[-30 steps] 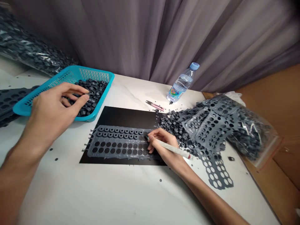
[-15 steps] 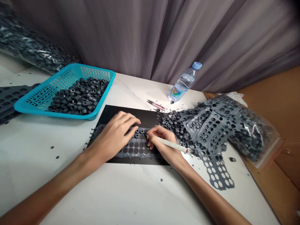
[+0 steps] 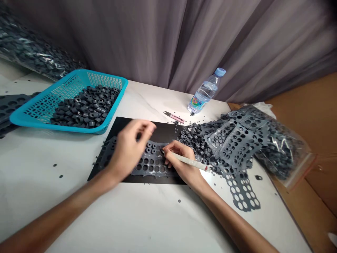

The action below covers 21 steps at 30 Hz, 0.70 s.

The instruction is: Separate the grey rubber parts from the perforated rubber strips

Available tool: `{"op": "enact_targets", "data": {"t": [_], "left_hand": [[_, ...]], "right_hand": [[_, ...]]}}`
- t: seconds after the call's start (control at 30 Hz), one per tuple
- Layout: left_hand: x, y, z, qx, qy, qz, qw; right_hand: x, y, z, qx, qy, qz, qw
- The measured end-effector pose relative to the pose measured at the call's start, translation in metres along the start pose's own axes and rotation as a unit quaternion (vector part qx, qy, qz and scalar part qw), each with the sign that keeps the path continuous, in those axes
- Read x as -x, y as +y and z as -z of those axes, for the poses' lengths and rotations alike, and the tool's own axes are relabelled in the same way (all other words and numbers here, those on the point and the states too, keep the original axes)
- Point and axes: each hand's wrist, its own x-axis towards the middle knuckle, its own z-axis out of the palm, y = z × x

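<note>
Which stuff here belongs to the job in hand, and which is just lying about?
Apparently in use:
white pen-like tool, in the right hand
holed grey sheet, left hand above it
black mat, under the sheet
teal basket of grey rings

Seemingly just lying about:
water bottle
pink snips, untouched
plastic bag at right

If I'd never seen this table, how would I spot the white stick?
Find the black board on the white table. At its right end, the right hand grips the stick. It's the slim, pale one with a red mark, unlike the dark grey pieces heaped nearby.
</note>
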Motion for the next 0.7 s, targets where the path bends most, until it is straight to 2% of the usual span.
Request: {"op": "enact_targets", "data": {"t": [0.07,0.13,0.2,0.27,0.33,0.37,0.43,0.5,0.53,0.57,0.6,0.7], "left_hand": [[-0.014,-0.003,0.024,0.083,0.058,0.067,0.993],[-0.024,-0.014,0.057,0.070,0.103,0.062,0.990],[-0.028,-0.032,0.090,-0.034,0.117,0.057,0.991],[-0.028,-0.052,0.118,-0.170,0.126,0.046,0.976],[-0.028,-0.067,0.133,-0.279,0.108,0.028,0.954],[-0.028,-0.069,0.135,-0.309,0.099,0.016,0.946],[-0.028,-0.064,0.128,-0.321,0.092,-0.013,0.942],[-0.025,-0.047,0.108,-0.295,0.088,-0.041,0.950],[-0.023,-0.036,0.095,-0.271,0.067,-0.055,0.959],[-0.019,-0.026,0.082,-0.237,0.035,-0.070,0.968],[-0.014,-0.017,0.069,-0.202,-0.019,-0.085,0.975],[0.002,-0.003,0.039,-0.154,-0.175,-0.098,0.968]], "right_hand": [[-0.001,0.001,0.001,-0.032,-0.002,-0.014,0.999],[-0.003,0.001,0.002,-0.059,0.000,-0.022,0.998],[-0.005,0.001,0.004,-0.076,0.010,-0.019,0.997],[-0.006,0.001,0.005,-0.080,0.015,-0.014,0.997],[-0.005,0.000,0.006,-0.066,0.008,-0.013,0.998],[-0.003,-0.001,0.006,-0.052,0.007,-0.011,0.999],[0.002,-0.004,0.005,-0.011,0.019,0.000,1.000],[0.008,-0.008,0.004,0.026,0.036,0.019,0.999],[0.010,-0.010,0.003,0.034,0.036,0.024,0.999],[0.012,-0.012,0.002,0.034,0.025,0.024,0.999],[0.013,-0.013,0.001,0.029,0.007,0.017,0.999],[0.012,-0.013,-0.004,-0.004,-0.035,-0.014,0.999]]}}
